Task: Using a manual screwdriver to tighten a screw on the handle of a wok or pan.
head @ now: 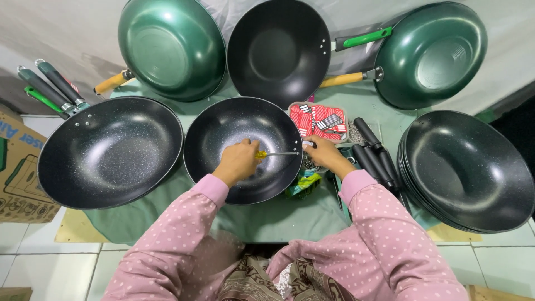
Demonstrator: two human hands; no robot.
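1. The left hand [238,161] is closed around a screwdriver [267,154] with a yellow handle. It sits inside the middle pan [223,125], and its tip points to the pan's right rim.
2. The right hand [323,156] rests at that rim. Its fingers are curled there on something small, and I cannot tell what.
3. The screwdriver tip is very near the right fingers. If it slips, I think it could poke them or scratch the dark pan.
4. The pan is round at the bottom, so it may rock when pushed.
5. Just beside the right hand lie a red tray [319,121] of small parts, loose black handles [374,153] and a shiny wrapper [304,183]. A bump could knock the tray over.
6. A big pan [108,153] touches the middle pan on the left. A pile of pans [468,170] sits on the right. Two green pans [170,47] [432,53] and one black pan [278,50] lean at the back. All this leaves the elbows little room on the green cloth [278,220].
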